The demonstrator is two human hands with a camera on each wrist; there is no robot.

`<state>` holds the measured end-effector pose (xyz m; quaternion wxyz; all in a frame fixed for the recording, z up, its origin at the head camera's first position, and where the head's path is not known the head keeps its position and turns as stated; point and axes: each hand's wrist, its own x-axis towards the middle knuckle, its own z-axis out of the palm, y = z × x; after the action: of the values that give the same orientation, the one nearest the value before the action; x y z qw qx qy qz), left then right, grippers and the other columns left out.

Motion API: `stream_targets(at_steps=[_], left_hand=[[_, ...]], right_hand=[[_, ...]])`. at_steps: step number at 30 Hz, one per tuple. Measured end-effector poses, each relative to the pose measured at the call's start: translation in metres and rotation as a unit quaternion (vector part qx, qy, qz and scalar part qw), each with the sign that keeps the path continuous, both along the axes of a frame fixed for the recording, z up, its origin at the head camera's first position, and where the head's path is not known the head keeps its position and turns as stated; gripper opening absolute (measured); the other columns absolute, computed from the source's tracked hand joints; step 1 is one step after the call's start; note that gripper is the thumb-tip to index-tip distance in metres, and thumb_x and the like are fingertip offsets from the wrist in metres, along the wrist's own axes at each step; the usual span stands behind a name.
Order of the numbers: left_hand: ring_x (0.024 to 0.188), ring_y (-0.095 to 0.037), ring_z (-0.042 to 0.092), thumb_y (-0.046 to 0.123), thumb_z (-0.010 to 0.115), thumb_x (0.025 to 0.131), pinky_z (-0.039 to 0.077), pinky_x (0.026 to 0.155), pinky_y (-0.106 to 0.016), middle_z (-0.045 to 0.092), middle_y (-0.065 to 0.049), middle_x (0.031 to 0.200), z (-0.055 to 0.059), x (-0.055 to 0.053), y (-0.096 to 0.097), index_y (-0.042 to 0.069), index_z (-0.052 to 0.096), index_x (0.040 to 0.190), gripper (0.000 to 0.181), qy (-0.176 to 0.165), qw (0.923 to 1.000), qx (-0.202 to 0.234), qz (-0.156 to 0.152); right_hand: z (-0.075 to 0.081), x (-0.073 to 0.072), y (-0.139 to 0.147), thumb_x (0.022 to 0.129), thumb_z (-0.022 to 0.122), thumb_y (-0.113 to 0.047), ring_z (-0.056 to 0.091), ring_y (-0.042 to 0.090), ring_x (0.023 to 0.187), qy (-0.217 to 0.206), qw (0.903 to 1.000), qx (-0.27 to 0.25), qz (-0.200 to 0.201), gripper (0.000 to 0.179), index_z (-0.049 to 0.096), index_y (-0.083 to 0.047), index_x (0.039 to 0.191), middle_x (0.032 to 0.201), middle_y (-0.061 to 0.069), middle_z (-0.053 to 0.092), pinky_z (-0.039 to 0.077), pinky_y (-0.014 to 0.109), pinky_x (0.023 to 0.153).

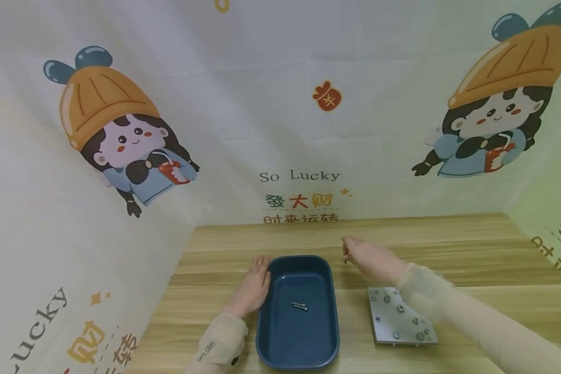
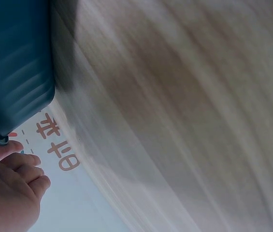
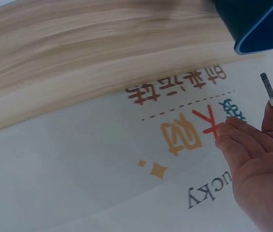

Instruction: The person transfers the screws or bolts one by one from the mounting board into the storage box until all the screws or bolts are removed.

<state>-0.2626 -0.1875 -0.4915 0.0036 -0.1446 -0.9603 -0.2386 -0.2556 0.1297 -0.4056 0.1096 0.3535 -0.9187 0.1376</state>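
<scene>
My right hand (image 1: 366,257) hovers to the right of the blue tray (image 1: 263,332), beyond the metal plate. Between thumb and index finger it pinches a small screw (image 3: 267,86), whose threaded end points down toward the table; the other fingers are loosely extended. My left hand (image 1: 252,284) rests at the tray's left rim, near its far corner, with relaxed fingers touching the edge. Inside the tray lie two silver screws (image 1: 299,306), close together. A silver metal plate (image 1: 387,330) with several screws and nuts on it sits to the right, partly covered by my right forearm.
The wood-grain table (image 1: 477,249) runs back to a white printed curtain (image 1: 243,119), which also closes off the left and right sides. Bare table lies between the tray and the metal plate.
</scene>
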Motion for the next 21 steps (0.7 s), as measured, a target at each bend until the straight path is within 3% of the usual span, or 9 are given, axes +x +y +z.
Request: stream_targets(at_steps=[5,13,21], left_hand=[[0.147,-0.046,0.022,0.015,0.035,0.106,0.022,0.121,-0.055,0.027,-0.033,0.155,-0.001,0.000,0.001,-0.012,0.032,0.148,0.050,0.008,1.0000,0.001,0.000],[0.147,-0.046,0.022,0.015,0.035,0.106,0.022,0.121,-0.056,0.028,-0.033,0.155,0.000,0.000,0.000,-0.012,0.033,0.147,0.049,0.010,0.9999,-0.005,-0.001],[0.148,-0.045,0.022,0.016,0.035,0.106,0.021,0.122,-0.054,0.027,-0.032,0.156,0.000,0.000,0.001,-0.011,0.032,0.148,0.050,0.005,0.9999,-0.010,-0.002]], right_hand=[[0.000,0.001,-0.019,0.094,0.063,-0.003,0.050,0.007,0.063,0.032,0.9991,0.009,0.028,0.011,0.052,-0.005,0.096,0.083,0.001,0.057,0.047,0.020,0.055],[-0.006,-0.001,-0.049,0.094,0.065,-0.008,0.061,0.015,0.073,0.042,0.9971,0.030,0.056,0.013,0.052,-0.006,0.093,0.084,0.004,0.059,0.051,0.024,0.058],[-0.010,0.001,-0.074,0.096,0.061,-0.008,0.052,0.010,0.071,-0.039,0.9965,0.044,0.059,0.013,0.050,-0.010,0.090,0.084,0.000,0.056,0.045,0.022,0.058]])
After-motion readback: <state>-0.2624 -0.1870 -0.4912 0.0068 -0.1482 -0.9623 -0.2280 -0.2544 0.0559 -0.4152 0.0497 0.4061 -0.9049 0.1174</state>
